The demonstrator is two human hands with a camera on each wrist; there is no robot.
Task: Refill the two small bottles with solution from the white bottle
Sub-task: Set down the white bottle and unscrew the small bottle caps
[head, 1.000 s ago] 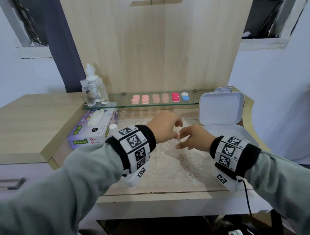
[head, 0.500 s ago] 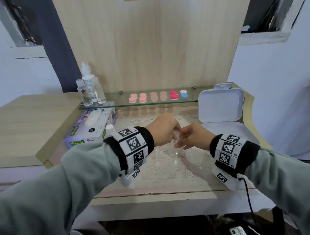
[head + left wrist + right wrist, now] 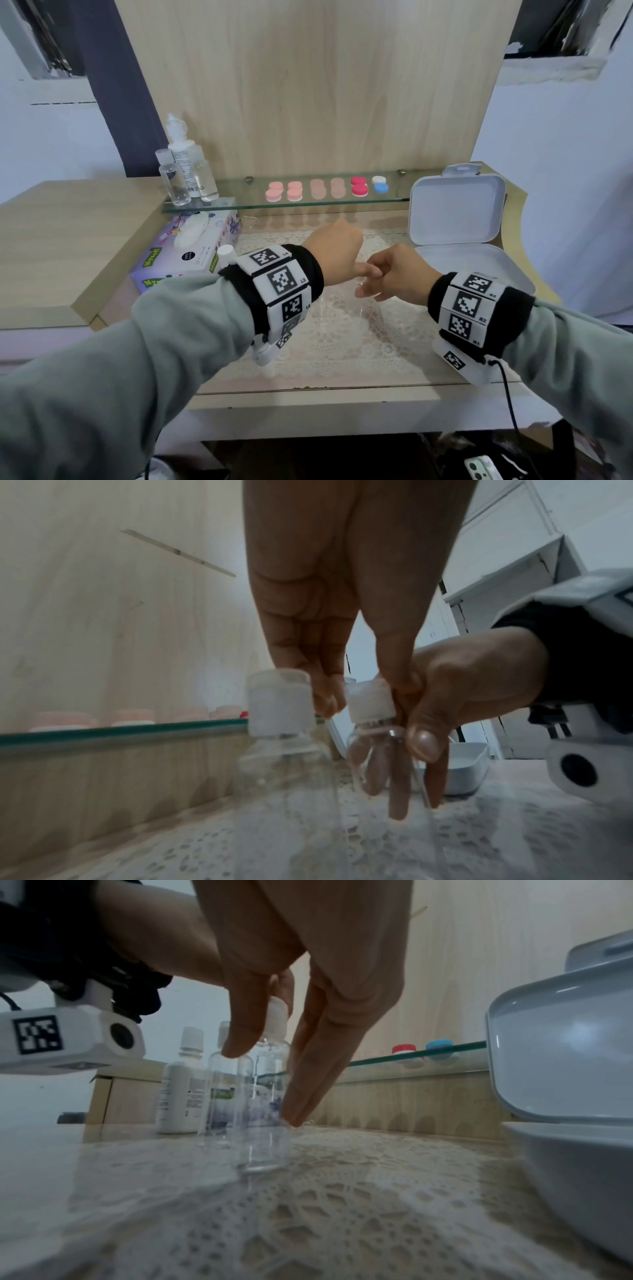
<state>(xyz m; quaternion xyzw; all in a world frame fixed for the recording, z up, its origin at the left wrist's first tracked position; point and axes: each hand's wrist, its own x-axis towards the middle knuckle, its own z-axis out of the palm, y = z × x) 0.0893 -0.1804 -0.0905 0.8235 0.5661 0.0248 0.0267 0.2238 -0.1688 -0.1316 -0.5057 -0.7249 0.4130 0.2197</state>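
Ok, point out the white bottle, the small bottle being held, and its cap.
white bottle (image 3: 179, 1096), right wrist view, body.
small bottle (image 3: 263, 1123), right wrist view, clear wall.
cap (image 3: 369, 704), left wrist view, side.

Two clear capped small bottles (image 3: 284, 750) upright beside white bottle (image 3: 181, 1085).

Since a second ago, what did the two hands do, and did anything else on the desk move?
The left hand and right hand closed in on each other over the lace mat. The left fingers now pinch the cap of a small clear bottle; the right hand holds its body. The second small bottle, white bottle and open white box stayed put.
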